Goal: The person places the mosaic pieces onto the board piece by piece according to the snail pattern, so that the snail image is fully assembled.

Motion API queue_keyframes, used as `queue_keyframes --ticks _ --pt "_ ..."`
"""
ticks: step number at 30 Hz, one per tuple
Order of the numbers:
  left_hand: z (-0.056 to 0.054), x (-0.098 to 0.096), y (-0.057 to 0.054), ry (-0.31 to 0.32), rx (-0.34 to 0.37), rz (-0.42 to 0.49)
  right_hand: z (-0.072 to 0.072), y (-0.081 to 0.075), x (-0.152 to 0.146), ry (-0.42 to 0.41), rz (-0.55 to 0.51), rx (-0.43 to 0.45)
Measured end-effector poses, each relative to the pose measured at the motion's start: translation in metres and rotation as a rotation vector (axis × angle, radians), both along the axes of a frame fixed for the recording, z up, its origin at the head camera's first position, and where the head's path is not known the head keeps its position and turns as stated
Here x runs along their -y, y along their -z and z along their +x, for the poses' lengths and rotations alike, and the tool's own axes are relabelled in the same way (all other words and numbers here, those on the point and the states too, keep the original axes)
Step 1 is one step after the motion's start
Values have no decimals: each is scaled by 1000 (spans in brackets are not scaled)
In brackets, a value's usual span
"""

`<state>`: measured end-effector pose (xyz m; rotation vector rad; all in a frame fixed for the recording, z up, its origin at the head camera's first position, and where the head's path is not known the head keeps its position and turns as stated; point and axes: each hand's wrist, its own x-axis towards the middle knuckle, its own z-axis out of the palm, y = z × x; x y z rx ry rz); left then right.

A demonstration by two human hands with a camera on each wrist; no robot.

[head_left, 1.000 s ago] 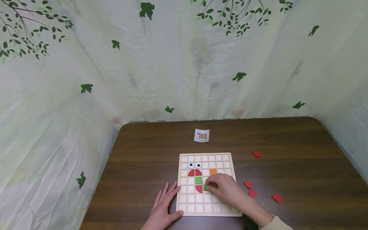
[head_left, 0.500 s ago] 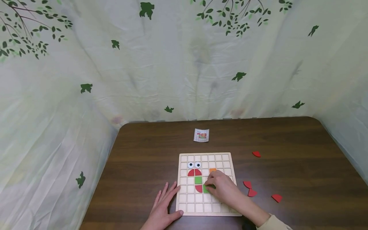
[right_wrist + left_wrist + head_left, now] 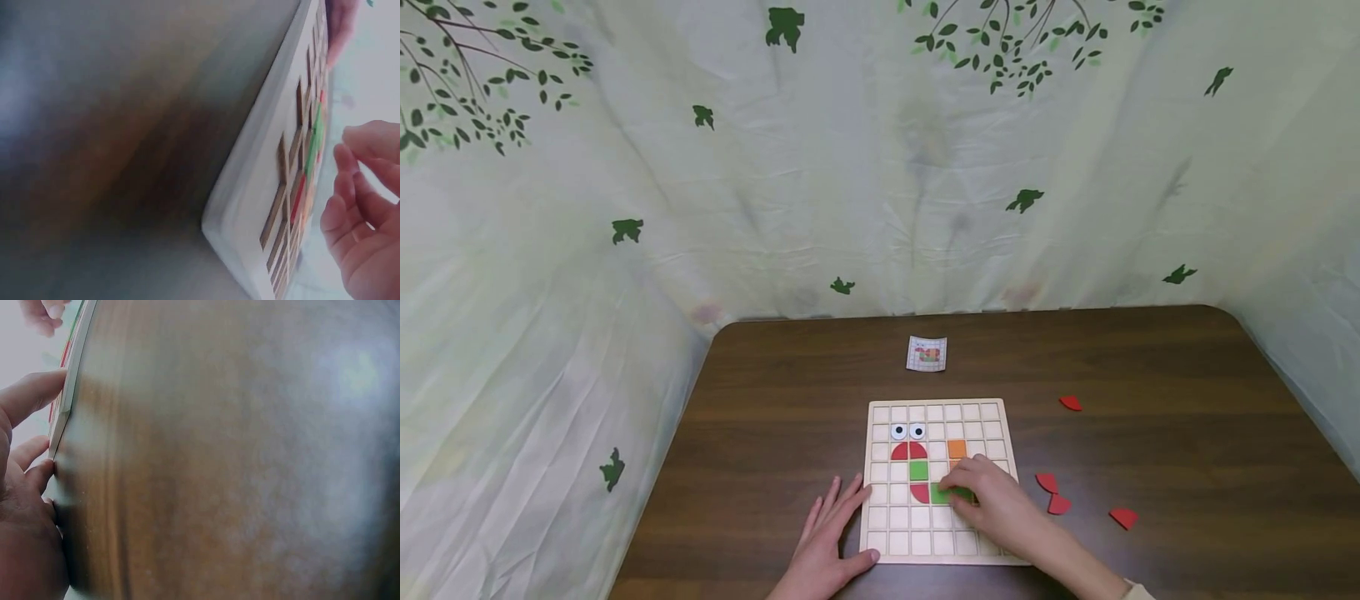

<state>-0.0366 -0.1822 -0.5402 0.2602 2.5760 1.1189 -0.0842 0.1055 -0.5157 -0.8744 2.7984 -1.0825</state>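
A wooden grid board (image 3: 898, 543) lies flat on the table. My left hand (image 3: 831, 533) rests along its left edge, fingers extended, thumb at the near left corner. Over the board's middle right is my right hand (image 3: 988, 492), thumb and index finger near a green square piece (image 3: 939, 493); more green shows beneath the fingers. In the right wrist view the fingertips stand off the green pieces (image 3: 314, 140), with nothing visible between them. A red quarter-circle (image 3: 920, 494), another green square (image 3: 918, 471), red quarter-circles (image 3: 899, 452), eye pieces (image 3: 898, 432) and an orange square (image 3: 957, 448) fill other cells.
Several loose red quarter-circles (image 3: 1059, 504) lie on the brown table (image 3: 790, 417) to the right of the board. A small pattern card (image 3: 927, 354) lies beyond the board. A pale curtain (image 3: 850, 183) with leaf prints hangs around the table.
My right hand has shifted slightly right, uncovering the green square beside the lower red quarter-circle and more green to its right. The left hand has stayed in place.
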Motion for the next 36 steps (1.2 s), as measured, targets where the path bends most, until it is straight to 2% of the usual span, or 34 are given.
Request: queue_keyframes --ticks 4,10,13,16,21,28,36 --pt "-1 0 1 4 -5 0 5 -1 -12 36 -63 47" --pt "0 0 3 7 -4 -1 11 -7 -37 107 -81 126" --pt "0 0 3 8 -5 0 12 -9 -52 155 -64 138" --pt "0 0 3 7 -4 3 11 -9 -67 199 -31 109" --pt "0 0 3 6 -9 -2 8 -10 -90 267 67 93" --pt "0 0 3 4 -8 0 6 -5 -112 270 123 119" --pt "1 -1 2 0 -4 -3 -1 1 -115 304 131 176"
